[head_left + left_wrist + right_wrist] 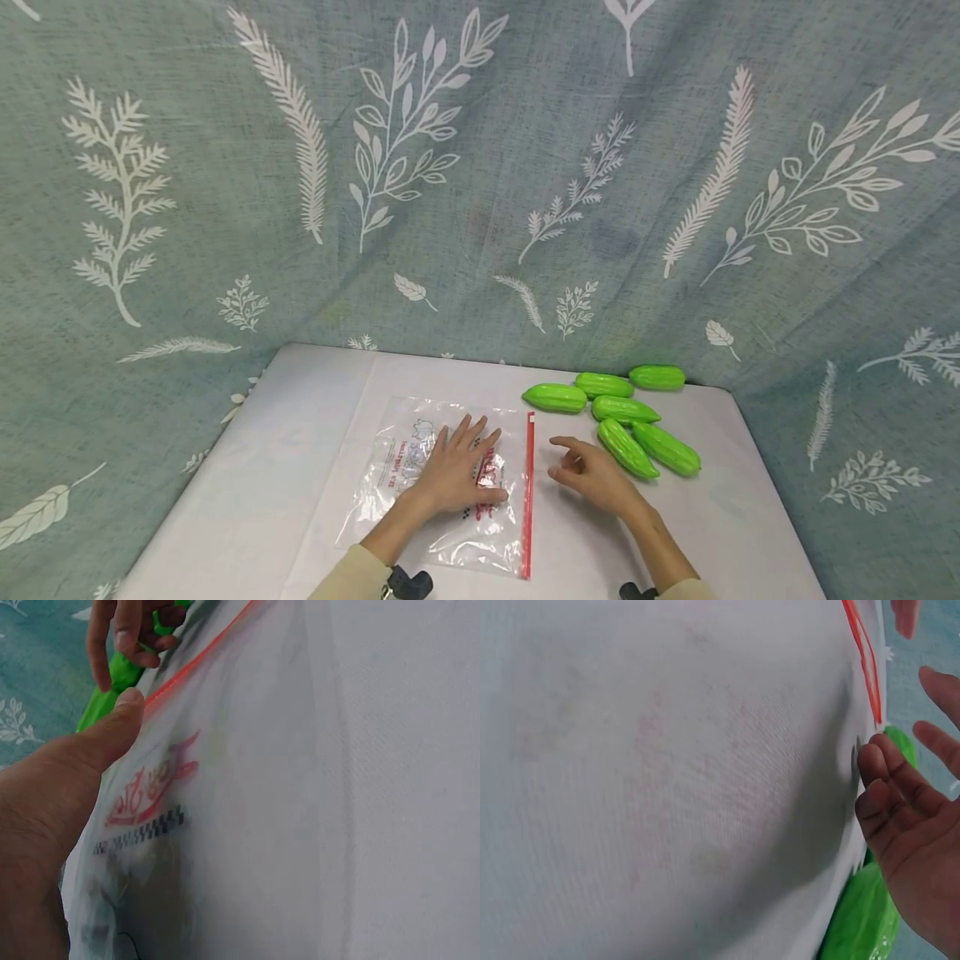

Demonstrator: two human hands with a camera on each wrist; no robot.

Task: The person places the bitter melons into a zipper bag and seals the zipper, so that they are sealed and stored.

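Note:
A clear plastic zip bag with red and dark print lies flat on the table, its red zip strip along the right side. Spread across the bag is my left hand, palm down with the fingers apart. My right hand hovers just right of the red strip, fingers loosely bent and holding nothing. In the right wrist view, that hand shows its palm side, with the red strip beyond the fingertips. The left thumb appears beside the strip in the left wrist view.
Several bright green, ridged, cucumber-like vegetables lie at the back right; the nearest green vegetable is just beyond my right hand. The white table ends at the back against a grey-green curtain with white leaf patterns.

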